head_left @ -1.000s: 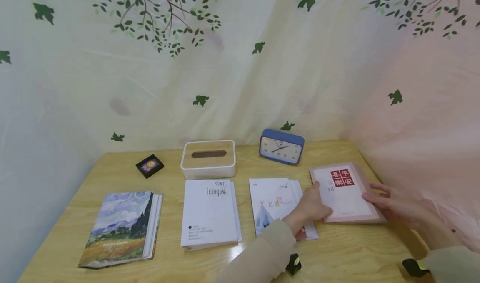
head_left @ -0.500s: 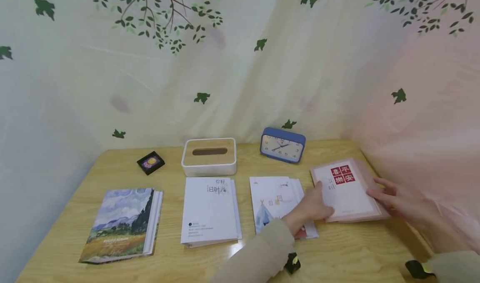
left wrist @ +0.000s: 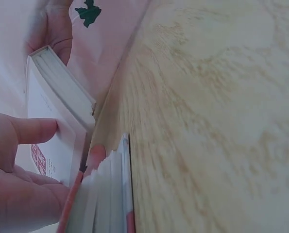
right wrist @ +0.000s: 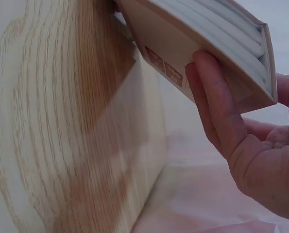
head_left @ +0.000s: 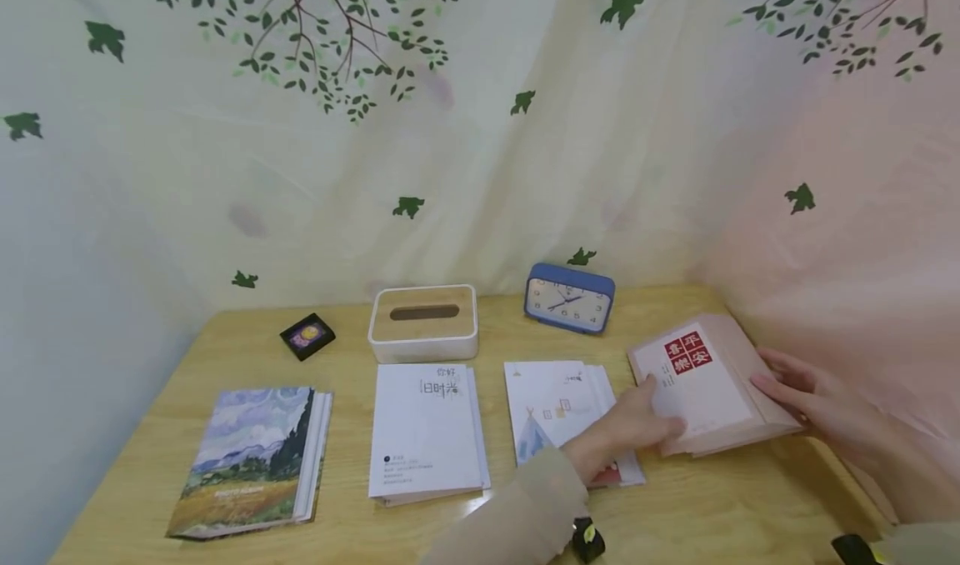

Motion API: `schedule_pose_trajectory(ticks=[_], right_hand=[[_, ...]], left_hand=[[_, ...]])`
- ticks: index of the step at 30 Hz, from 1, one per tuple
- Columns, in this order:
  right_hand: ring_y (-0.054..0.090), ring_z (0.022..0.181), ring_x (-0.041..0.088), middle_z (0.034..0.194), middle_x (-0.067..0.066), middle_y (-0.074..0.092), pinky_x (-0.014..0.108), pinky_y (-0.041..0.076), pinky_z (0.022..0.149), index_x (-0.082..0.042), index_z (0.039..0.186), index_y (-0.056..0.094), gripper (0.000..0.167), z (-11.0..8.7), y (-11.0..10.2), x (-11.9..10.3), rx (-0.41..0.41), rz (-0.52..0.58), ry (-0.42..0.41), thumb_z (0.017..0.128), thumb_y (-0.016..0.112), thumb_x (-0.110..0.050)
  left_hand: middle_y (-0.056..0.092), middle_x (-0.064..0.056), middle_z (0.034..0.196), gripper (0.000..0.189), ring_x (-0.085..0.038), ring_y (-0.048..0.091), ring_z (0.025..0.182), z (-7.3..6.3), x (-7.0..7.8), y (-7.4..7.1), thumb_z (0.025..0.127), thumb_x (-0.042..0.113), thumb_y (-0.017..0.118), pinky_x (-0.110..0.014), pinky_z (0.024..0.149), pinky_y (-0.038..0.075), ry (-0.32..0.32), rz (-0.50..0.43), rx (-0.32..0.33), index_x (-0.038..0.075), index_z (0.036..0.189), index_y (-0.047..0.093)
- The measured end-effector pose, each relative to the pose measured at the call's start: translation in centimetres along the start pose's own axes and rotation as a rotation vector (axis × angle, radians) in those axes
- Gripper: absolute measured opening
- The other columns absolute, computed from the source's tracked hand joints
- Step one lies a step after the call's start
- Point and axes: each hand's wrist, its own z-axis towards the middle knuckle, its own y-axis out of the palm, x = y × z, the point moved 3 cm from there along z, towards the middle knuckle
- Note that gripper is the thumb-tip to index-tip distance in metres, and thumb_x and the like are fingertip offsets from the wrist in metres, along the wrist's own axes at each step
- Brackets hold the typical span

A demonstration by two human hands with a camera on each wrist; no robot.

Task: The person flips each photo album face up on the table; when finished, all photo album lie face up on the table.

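Note:
A pale pink photo album (head_left: 712, 386) with red square lettering lies tilted at the table's right end, its right side raised off the wood. My left hand (head_left: 630, 419) holds its left edge, thumb (left wrist: 35, 130) on the front cover and a fingertip low at the edge. On the opposite side, my right hand (head_left: 817, 402) grips the album between the thumb above and fingers (right wrist: 219, 97) against the underside. White page edges (right wrist: 217, 24) show in the right wrist view. Beneath my left forearm is a white tent-print album (head_left: 555, 407), partly hidden.
A white album (head_left: 427, 432) and a landscape-painting album (head_left: 247, 457) lie farther left. Along the back stand a tissue box (head_left: 423, 344), a blue alarm clock (head_left: 570, 298) and a small black square frame (head_left: 307, 336). A pink curtain (head_left: 862, 257) borders the table's right edge.
The pink album's right side has risen and the album has turned slightly, with my right hand moving right and upward along with it. My left hand stays at its left edge.

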Motion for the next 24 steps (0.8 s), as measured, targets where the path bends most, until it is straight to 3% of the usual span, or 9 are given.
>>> schedule_pose_trajectory(ticks=[1, 3, 4, 8, 11, 15, 21, 24], right_hand=[[0.063, 0.097, 0.004, 0.146, 0.017, 0.038, 0.035, 0.058, 0.077, 0.006, 0.158, -0.003, 0.077, -0.1, 0.0, 0.0, 0.001, 0.002, 0.002, 0.11, 0.047, -0.027], [0.065, 0.096, 0.007, 0.134, -0.002, 0.048, 0.036, 0.059, 0.076, 0.005, 0.159, -0.002, 0.076, -0.2, 0.0, 0.0, 0.005, 0.026, -0.001, 0.109, 0.048, -0.025], [0.065, 0.096, 0.007, 0.135, -0.001, 0.049, 0.036, 0.059, 0.076, 0.004, 0.159, -0.001, 0.075, -0.2, 0.0, -0.1, 0.005, 0.035, -0.004, 0.11, 0.047, -0.024], [0.067, 0.094, 0.011, 0.115, -0.029, 0.054, 0.037, 0.059, 0.073, -0.002, 0.162, 0.005, 0.071, -0.3, 0.1, -0.4, -0.002, 0.097, -0.033, 0.109, 0.048, -0.021], [0.068, 0.094, 0.012, 0.114, -0.028, 0.059, 0.037, 0.06, 0.072, -0.015, 0.163, 0.018, 0.061, -0.4, 0.3, -0.8, -0.011, 0.142, -0.077, 0.11, 0.047, -0.019], [0.069, 0.094, 0.015, 0.118, -0.018, 0.065, 0.038, 0.06, 0.071, -0.032, 0.152, 0.041, 0.046, -0.3, 0.6, -1.1, -0.04, 0.225, -0.151, 0.11, 0.045, -0.015], [0.069, 0.097, 0.016, 0.122, -0.014, 0.065, 0.038, 0.06, 0.072, -0.039, 0.144, 0.05, 0.045, -0.5, 1.1, -1.5, -0.122, 0.287, -0.215, 0.111, 0.038, -0.012], [0.07, 0.096, 0.019, 0.122, -0.012, 0.067, 0.042, 0.061, 0.07, -0.038, 0.145, 0.05, 0.045, -0.3, 1.5, -1.8, -0.159, 0.285, -0.234, 0.112, 0.035, -0.012]], left_hand=[[0.044, -0.007, 0.156, 0.077, -0.015, 0.04, 0.141, -0.1, -0.1, 0.0, 0.091, 0.026, 0.075, -0.031, 0.115, 0.033, -0.004, -0.033, -0.007, 0.012, 0.157, 0.038], [0.043, -0.006, 0.156, 0.077, -0.016, 0.04, 0.142, -0.2, -0.2, 0.0, 0.091, 0.028, 0.075, -0.032, 0.116, 0.033, -0.009, -0.062, -0.014, 0.014, 0.157, 0.038], [0.043, -0.006, 0.157, 0.078, -0.016, 0.039, 0.142, -0.3, -0.2, 0.0, 0.091, 0.028, 0.075, -0.033, 0.116, 0.032, -0.008, -0.077, -0.017, 0.014, 0.158, 0.037], [0.041, -0.004, 0.158, 0.079, -0.017, 0.039, 0.143, -0.4, -0.1, 0.0, 0.091, 0.031, 0.075, -0.035, 0.117, 0.032, -0.014, -0.123, -0.031, 0.015, 0.158, 0.037], [0.041, -0.004, 0.158, 0.077, -0.018, 0.039, 0.142, -0.6, 0.1, 0.2, 0.092, 0.032, 0.074, -0.035, 0.117, 0.032, -0.017, -0.161, -0.034, 0.013, 0.157, 0.037], [0.046, -0.006, 0.153, 0.073, -0.017, 0.047, 0.135, -0.7, 0.4, 0.5, 0.095, 0.03, 0.072, -0.036, 0.113, 0.038, -0.026, -0.237, -0.054, 0.012, 0.156, 0.038], [0.052, -0.009, 0.14, 0.072, -0.019, 0.064, 0.105, -0.6, 0.8, 1.3, 0.099, 0.028, 0.069, -0.043, 0.088, 0.057, -0.019, -0.43, -0.126, 0.006, 0.157, 0.032], [0.053, -0.009, 0.136, 0.074, -0.021, 0.065, 0.104, -0.5, 0.8, 1.5, 0.1, 0.031, 0.067, -0.045, 0.088, 0.057, -0.031, -0.487, -0.136, 0.006, 0.158, 0.029]])
